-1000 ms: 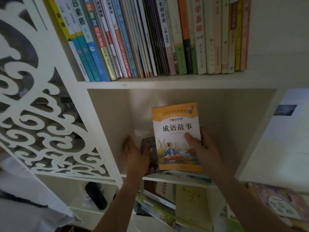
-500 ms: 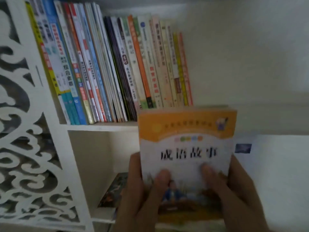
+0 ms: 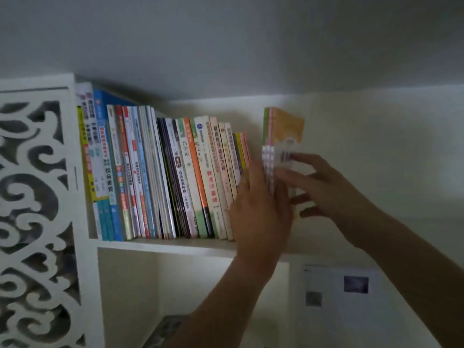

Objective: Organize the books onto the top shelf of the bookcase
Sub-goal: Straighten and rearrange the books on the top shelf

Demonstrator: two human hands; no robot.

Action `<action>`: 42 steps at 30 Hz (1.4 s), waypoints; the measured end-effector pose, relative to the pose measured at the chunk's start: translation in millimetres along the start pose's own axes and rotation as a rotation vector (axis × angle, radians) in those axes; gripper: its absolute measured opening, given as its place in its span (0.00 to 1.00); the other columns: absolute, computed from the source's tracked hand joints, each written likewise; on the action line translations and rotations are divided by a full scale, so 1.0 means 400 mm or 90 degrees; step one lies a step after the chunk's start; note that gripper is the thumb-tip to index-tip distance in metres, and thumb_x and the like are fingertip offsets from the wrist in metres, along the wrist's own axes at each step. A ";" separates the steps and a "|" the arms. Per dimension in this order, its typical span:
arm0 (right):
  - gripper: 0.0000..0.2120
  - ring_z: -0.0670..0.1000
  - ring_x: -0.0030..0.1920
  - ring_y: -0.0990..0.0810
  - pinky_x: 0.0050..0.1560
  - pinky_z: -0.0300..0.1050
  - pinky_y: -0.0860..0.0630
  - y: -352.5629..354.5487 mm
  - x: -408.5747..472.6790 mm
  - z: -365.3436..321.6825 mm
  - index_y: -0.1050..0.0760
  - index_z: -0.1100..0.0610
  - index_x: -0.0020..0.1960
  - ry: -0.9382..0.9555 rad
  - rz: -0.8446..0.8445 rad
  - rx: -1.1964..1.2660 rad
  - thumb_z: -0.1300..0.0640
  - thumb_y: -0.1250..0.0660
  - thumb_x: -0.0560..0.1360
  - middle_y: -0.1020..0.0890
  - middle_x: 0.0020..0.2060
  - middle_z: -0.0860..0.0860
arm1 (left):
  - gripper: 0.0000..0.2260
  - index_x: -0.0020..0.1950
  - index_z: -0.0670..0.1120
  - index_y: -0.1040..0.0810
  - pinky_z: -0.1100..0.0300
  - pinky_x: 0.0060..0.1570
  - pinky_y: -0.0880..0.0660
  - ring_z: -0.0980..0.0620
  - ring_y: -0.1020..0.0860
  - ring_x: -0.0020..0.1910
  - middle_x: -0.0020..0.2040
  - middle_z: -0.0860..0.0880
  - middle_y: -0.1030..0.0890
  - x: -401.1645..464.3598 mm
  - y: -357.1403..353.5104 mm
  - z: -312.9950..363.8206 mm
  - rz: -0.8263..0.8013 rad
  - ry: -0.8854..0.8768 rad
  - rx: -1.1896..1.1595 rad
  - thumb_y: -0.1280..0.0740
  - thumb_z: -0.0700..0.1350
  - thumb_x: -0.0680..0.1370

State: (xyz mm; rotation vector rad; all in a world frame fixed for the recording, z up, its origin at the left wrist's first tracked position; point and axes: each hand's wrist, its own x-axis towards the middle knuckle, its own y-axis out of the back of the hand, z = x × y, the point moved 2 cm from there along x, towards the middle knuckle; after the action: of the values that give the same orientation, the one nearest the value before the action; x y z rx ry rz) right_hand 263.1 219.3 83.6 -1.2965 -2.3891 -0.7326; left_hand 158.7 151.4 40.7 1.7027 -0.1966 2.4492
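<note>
Head view, the only one I have: a white bookcase point(image 3: 82, 259) with a fretwork side panel point(image 3: 32, 209) on the left. On its top shelf point(image 3: 163, 246) I see a row of books point(image 3: 160, 177) standing on end, spines outward, packed from the left wall to about mid-shelf; the right-hand ones lean slightly left.

Just right of that row, a small bundle of books point(image 3: 282, 136) is held upright with spines toward me: green and pink spines and an orange-and-white cover facing right. Whether its lower edge rests on the shelf I cannot tell; the hands hide it.

My left hand point(image 3: 258, 209) reaches up from below, its back toward the camera, the grip closed round the spine side of the bundle, beside the last books of the row.

My right hand point(image 3: 324, 187) comes in from the right; its fingers point(image 3: 301, 159) lie nearly straight, spread against the orange cover, thumb toward the spines. The motion blur leaves finer contact unclear.

Below the shelf is an open compartment; lower right, a pale sheet point(image 3: 339, 292) bearing small dark pictures.
</note>
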 end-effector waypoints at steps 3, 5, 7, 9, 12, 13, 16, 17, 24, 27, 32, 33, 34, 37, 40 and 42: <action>0.30 0.51 0.50 0.14 0.48 0.51 0.16 -0.016 0.003 0.054 0.29 0.36 0.67 -0.057 -0.120 0.049 0.37 0.25 0.66 0.16 0.54 0.46 | 0.12 0.63 0.47 0.26 0.65 0.39 0.24 0.55 0.21 0.46 0.55 0.49 0.21 -0.049 -0.035 -0.039 -0.053 -0.027 0.102 0.33 0.49 0.82; 0.30 0.47 0.51 0.14 0.48 0.49 0.16 -0.018 0.015 0.080 0.30 0.37 0.68 -0.053 -0.164 0.068 0.41 0.25 0.69 0.16 0.57 0.44 | 0.21 0.71 0.47 0.27 0.59 0.55 0.21 0.52 0.22 0.58 0.62 0.48 0.22 -0.068 -0.032 -0.049 -0.147 -0.042 0.154 0.36 0.55 0.81; 0.26 0.43 0.48 0.14 0.46 0.45 0.17 -0.022 0.030 0.094 0.31 0.37 0.66 -0.040 -0.194 0.056 0.42 0.26 0.72 0.16 0.56 0.43 | 0.34 0.78 0.43 0.32 0.52 0.68 0.26 0.48 0.27 0.68 0.70 0.45 0.25 -0.075 -0.009 -0.051 -0.197 -0.056 0.208 0.39 0.62 0.78; 0.22 0.41 0.45 0.15 0.40 0.41 0.18 -0.036 0.046 0.097 0.29 0.38 0.63 -0.030 -0.206 0.053 0.43 0.26 0.72 0.18 0.55 0.44 | 0.37 0.80 0.39 0.36 0.48 0.72 0.31 0.45 0.30 0.72 0.73 0.42 0.28 -0.066 0.020 -0.055 -0.186 -0.107 0.262 0.37 0.61 0.79; 0.22 0.47 0.46 0.15 0.37 0.40 0.18 -0.069 0.083 0.102 0.28 0.42 0.62 -0.017 -0.184 0.037 0.44 0.24 0.71 0.19 0.55 0.48 | 0.32 0.80 0.38 0.37 0.43 0.78 0.41 0.44 0.41 0.81 0.80 0.41 0.35 -0.035 0.049 -0.091 -0.190 -0.200 0.307 0.34 0.51 0.80; 0.23 0.48 0.48 0.15 0.37 0.40 0.18 -0.074 0.098 0.106 0.28 0.42 0.61 -0.012 -0.171 0.026 0.44 0.23 0.70 0.19 0.54 0.50 | 0.31 0.81 0.39 0.38 0.42 0.79 0.43 0.44 0.45 0.82 0.81 0.42 0.38 -0.024 0.051 -0.109 -0.202 -0.224 0.332 0.35 0.50 0.81; 0.23 0.48 0.46 0.15 0.36 0.41 0.18 -0.081 0.129 0.123 0.26 0.42 0.60 -0.019 -0.162 0.055 0.47 0.20 0.69 0.19 0.53 0.53 | 0.32 0.82 0.40 0.43 0.42 0.80 0.46 0.44 0.52 0.83 0.84 0.43 0.46 -0.018 0.043 -0.158 -0.241 -0.258 0.383 0.37 0.51 0.82; 0.24 0.48 0.45 0.14 0.36 0.42 0.18 -0.081 0.136 0.132 0.25 0.42 0.60 -0.021 -0.160 0.065 0.48 0.20 0.68 0.19 0.53 0.53 | 0.33 0.82 0.40 0.43 0.42 0.81 0.47 0.43 0.52 0.83 0.84 0.43 0.47 -0.021 0.041 -0.165 -0.242 -0.261 0.379 0.37 0.51 0.82; 0.22 0.48 0.48 0.14 0.40 0.42 0.17 -0.089 0.133 0.174 0.24 0.39 0.59 -0.016 -0.132 0.061 0.45 0.20 0.68 0.17 0.53 0.50 | 0.33 0.83 0.41 0.46 0.42 0.81 0.48 0.43 0.54 0.84 0.84 0.44 0.50 -0.028 0.040 -0.170 -0.232 -0.268 0.371 0.39 0.51 0.82; 0.22 0.46 0.51 0.15 0.53 0.49 0.17 -0.089 0.105 0.174 0.26 0.35 0.61 0.003 -0.099 -0.063 0.34 0.26 0.69 0.17 0.54 0.45 | 0.32 0.83 0.41 0.47 0.42 0.81 0.48 0.44 0.54 0.84 0.85 0.45 0.51 -0.026 0.041 -0.167 -0.225 -0.272 0.348 0.39 0.51 0.83; 0.16 0.49 0.54 0.22 0.55 0.47 0.23 -0.150 -0.097 0.138 0.26 0.47 0.63 0.271 0.162 -0.312 0.41 0.39 0.80 0.22 0.56 0.45 | 0.26 0.82 0.39 0.42 0.38 0.78 0.43 0.41 0.50 0.83 0.84 0.42 0.47 -0.104 0.100 -0.174 -0.236 -0.278 0.245 0.42 0.46 0.85; 0.12 0.50 0.54 0.23 0.54 0.46 0.25 -0.171 -0.161 0.138 0.24 0.50 0.60 0.340 0.192 -0.301 0.46 0.38 0.80 0.22 0.54 0.46 | 0.26 0.81 0.39 0.40 0.37 0.77 0.42 0.40 0.49 0.83 0.83 0.41 0.45 -0.144 0.127 -0.183 -0.238 -0.263 0.236 0.41 0.46 0.85; 0.09 0.51 0.53 0.24 0.54 0.44 0.26 -0.193 -0.221 0.150 0.22 0.53 0.58 0.394 0.203 -0.290 0.52 0.36 0.80 0.21 0.53 0.47 | 0.25 0.81 0.40 0.39 0.37 0.77 0.42 0.39 0.48 0.83 0.83 0.40 0.44 -0.189 0.157 -0.195 -0.248 -0.238 0.241 0.40 0.46 0.85; 0.04 0.50 0.48 0.23 0.52 0.37 0.29 -0.289 -0.365 0.264 0.20 0.59 0.51 0.448 0.125 -0.290 0.61 0.34 0.80 0.19 0.48 0.51 | 0.24 0.79 0.40 0.34 0.38 0.77 0.41 0.38 0.44 0.82 0.81 0.37 0.40 -0.336 0.270 -0.256 -0.278 -0.164 0.251 0.36 0.43 0.83; 0.06 0.50 0.49 0.21 0.51 0.42 0.23 -0.406 -0.442 0.457 0.21 0.57 0.55 0.258 -0.023 -0.284 0.60 0.34 0.81 0.19 0.50 0.50 | 0.19 0.73 0.40 0.26 0.48 0.69 0.30 0.38 0.30 0.71 0.73 0.36 0.30 -0.480 0.384 -0.379 -0.282 -0.050 0.266 0.36 0.38 0.82; 0.11 0.54 0.56 0.19 0.58 0.50 0.22 -0.481 -0.451 0.556 0.22 0.57 0.63 0.055 -0.123 -0.280 0.57 0.35 0.81 0.18 0.57 0.52 | 0.12 0.66 0.40 0.25 0.45 0.60 0.25 0.38 0.26 0.59 0.64 0.38 0.26 -0.548 0.439 -0.479 -0.333 0.120 0.318 0.39 0.39 0.83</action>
State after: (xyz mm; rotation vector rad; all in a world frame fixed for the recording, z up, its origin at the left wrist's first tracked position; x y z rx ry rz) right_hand 188.3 138.1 -243.3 -1.1586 -2.3875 -1.4025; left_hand 23.2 5.5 -234.8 1.4075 0.8355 2.3296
